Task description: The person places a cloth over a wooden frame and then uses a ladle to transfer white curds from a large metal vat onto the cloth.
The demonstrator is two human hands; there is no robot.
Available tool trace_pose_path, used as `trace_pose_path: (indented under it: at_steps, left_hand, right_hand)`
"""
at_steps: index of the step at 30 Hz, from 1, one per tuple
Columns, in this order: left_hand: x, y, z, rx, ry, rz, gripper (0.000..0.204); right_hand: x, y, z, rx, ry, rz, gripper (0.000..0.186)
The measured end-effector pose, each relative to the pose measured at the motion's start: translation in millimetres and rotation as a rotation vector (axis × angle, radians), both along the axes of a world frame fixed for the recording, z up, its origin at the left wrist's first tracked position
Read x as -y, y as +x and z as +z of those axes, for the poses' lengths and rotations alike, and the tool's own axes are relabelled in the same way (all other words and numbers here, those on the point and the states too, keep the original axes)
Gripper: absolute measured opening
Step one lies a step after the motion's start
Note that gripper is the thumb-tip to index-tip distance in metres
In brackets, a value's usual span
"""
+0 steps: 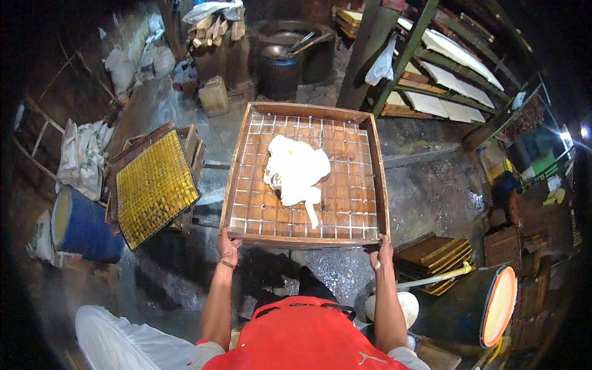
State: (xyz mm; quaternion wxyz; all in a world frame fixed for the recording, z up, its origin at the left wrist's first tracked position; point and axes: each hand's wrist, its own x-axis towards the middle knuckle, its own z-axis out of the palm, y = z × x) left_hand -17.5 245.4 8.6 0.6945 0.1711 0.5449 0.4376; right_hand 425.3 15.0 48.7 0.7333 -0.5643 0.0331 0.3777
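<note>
Holding a square wooden tray (345, 185) out in front of the body, open side up, by its two near corners. Gripping the near left corner in the left hand (229, 248) and the near right corner in the right hand (382, 251), with the two set well apart, about the tray's width. Cannot tell the exact placing of the fingers under the rim, nor any other support below. Can see a crumpled white cloth (295, 166) on the tray's gridded floor, beyond and between the hands, a little nearer the left side, with one loose strip trailing toward the body.

To the left of the left hand, can see a tilted yellow woven panel (157, 185) with a dark edge, then a blue drum (91, 223) farther out, and white sacks (84, 151) beyond that. Just right of the right hand, can make out a stack of flat wooden trays (435, 256), with a pale pole (438, 277) passing close by, and farther right a round pan (499, 306) with an orange rim. Well past both hands, can pick out a pale jerrycan (213, 97), split firewood (209, 31) and a dark pot (279, 77); off to the far right, white slabs (444, 74) on a slanting rack.
</note>
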Motion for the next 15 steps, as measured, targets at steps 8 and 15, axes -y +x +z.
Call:
trace_pose_path:
  at_steps: [8, 15]
  left_hand:
    - [-9, -42, 44, -0.462, 0.018, -0.116, 0.07]
    - [-200, 15, 59, -0.443, 0.148, -0.554, 0.062]
  right_hand:
    - [62, 50, 36, -0.075, -0.249, -0.086, 0.097]
    - [-101, 176, 43, 0.08, -0.003, 0.338, 0.075]
